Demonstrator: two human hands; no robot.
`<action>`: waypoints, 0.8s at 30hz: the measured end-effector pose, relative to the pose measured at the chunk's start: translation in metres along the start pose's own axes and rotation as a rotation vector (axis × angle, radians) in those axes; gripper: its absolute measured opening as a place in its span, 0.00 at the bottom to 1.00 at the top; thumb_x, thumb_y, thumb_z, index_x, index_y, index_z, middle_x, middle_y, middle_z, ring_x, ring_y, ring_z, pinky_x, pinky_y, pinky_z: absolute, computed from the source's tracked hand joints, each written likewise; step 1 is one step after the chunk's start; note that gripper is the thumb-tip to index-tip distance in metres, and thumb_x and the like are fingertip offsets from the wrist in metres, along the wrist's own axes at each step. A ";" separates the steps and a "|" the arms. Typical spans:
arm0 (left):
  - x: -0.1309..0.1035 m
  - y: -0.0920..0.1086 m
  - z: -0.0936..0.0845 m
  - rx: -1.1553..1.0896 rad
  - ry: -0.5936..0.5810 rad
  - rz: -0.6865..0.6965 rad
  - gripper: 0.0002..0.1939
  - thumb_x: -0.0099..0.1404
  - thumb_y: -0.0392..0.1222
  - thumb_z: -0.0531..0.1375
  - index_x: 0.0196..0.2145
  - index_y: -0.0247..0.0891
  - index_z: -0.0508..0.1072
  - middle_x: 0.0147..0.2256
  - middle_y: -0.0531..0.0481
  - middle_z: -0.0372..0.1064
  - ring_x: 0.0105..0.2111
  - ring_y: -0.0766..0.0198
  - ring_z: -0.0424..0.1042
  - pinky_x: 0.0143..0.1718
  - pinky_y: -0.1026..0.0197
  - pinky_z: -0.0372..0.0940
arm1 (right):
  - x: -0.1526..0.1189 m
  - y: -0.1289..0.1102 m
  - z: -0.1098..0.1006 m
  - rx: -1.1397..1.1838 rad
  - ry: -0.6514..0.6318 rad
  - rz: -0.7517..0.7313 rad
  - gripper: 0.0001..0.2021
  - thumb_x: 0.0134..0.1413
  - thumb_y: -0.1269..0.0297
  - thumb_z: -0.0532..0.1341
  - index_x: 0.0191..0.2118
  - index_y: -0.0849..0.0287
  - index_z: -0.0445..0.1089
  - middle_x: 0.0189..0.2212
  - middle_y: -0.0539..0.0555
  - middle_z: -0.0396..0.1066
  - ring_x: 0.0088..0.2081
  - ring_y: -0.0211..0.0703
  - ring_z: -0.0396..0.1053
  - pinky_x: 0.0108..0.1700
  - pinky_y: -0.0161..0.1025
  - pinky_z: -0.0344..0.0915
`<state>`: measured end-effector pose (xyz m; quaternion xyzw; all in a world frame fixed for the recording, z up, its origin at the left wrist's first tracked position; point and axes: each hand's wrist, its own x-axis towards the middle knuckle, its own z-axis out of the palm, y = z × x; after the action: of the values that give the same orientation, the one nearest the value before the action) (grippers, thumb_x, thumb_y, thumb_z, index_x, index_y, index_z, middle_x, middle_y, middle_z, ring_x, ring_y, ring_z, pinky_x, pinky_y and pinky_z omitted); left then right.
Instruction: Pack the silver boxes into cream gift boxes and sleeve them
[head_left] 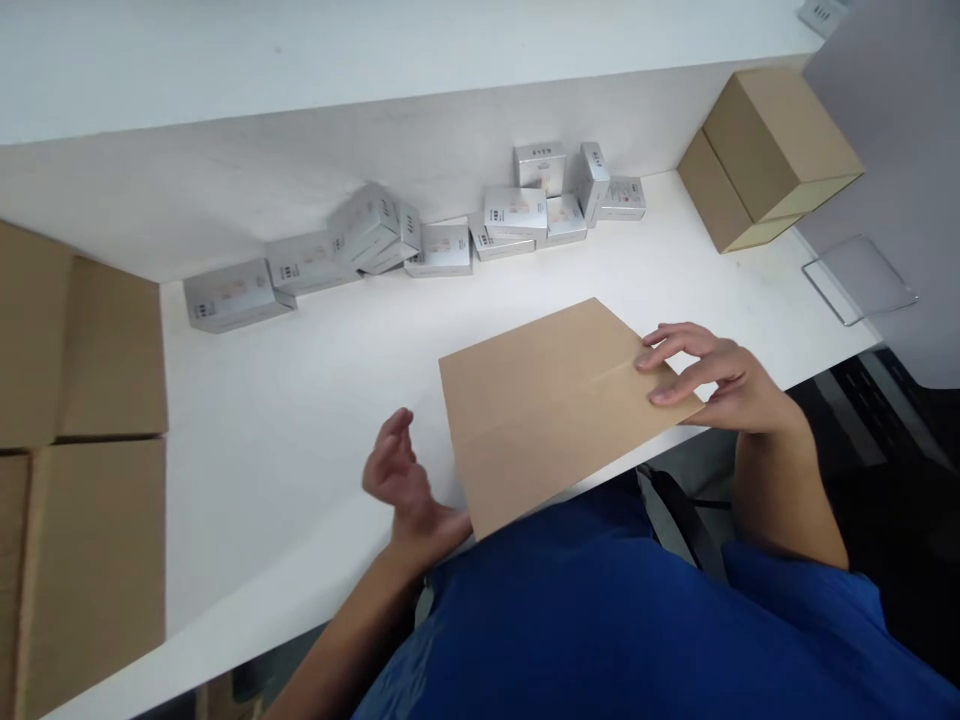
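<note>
A brown cardboard piece [555, 410], its broad face up, is tilted over the front edge of the white table [300, 400]. My right hand [705, 380] grips its right end, fingertips on the top face and thumb below. At the lower left corner of the cardboard is my left hand [412, 480], its fingers raised and curled loosely apart from the thumb, which lies by the corner. The underside of the cardboard is hidden.
Several small silver-white boxes [441, 248] lie along the back wall, some stacked or leaning. Brown cartons [97, 560] stand at the left. Two brown boxes [787, 140] sit at the back right, near a wire-framed clear piece [859, 278].
</note>
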<state>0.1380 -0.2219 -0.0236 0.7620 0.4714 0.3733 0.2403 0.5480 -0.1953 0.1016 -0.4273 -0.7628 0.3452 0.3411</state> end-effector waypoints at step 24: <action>0.029 -0.025 0.017 -0.272 -0.325 -0.115 0.80 0.62 0.58 0.77 0.76 0.52 0.09 0.80 0.23 0.29 0.81 0.29 0.40 0.76 0.21 0.48 | 0.018 0.109 0.062 0.446 -0.206 0.337 0.87 0.21 0.12 0.70 0.83 0.43 0.27 0.84 0.59 0.29 0.84 0.70 0.28 0.83 0.62 0.36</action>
<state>0.1461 -0.1853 -0.0420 0.7445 0.4145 0.2914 0.4347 0.5357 -0.1502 -0.0166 -0.4250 -0.6171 0.5976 0.2854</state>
